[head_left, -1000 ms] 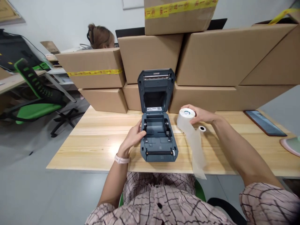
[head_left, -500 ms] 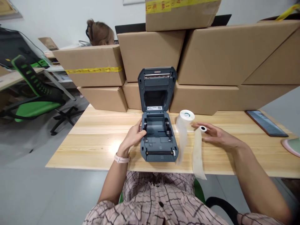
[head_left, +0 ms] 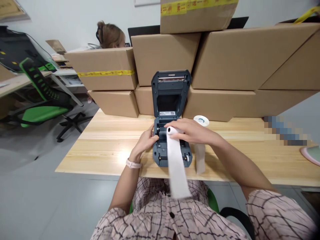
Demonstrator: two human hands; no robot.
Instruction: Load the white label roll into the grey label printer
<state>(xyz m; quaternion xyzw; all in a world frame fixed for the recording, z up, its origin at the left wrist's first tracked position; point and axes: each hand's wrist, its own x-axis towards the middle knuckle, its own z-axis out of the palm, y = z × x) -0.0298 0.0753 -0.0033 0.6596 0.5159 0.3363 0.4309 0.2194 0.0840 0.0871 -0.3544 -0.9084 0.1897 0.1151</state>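
A dark grey label printer (head_left: 162, 161) stands on the wooden table with its lid (head_left: 171, 74) raised. My left hand (head_left: 146, 142) is closed on the printer's left side, thumb over the rim. Over the printer's open bay, my right hand (head_left: 195, 130) grips a small roll of label paper (head_left: 175, 156). One end of that roll, with its dark core hole, faces left, and a long white strip hangs from it past the printer's front. Partly hidden behind my right forearm, a larger white label roll (head_left: 201, 120) rests on the table with its strip trailing forward.
Stacked cardboard boxes (head_left: 225, 60) line the back of the table (head_left: 82, 150). At the right lie a blurred-out flat object (head_left: 285, 130) and a pink-rimmed round item (head_left: 311, 156). A green office chair (head_left: 47, 110) stands to the left. Behind the boxes a person's head (head_left: 110, 35) shows.
My right hand has carried the small paper roll left, from beside the larger roll to over the printer's bay. My left hand stays on the printer. The view has shifted slightly.
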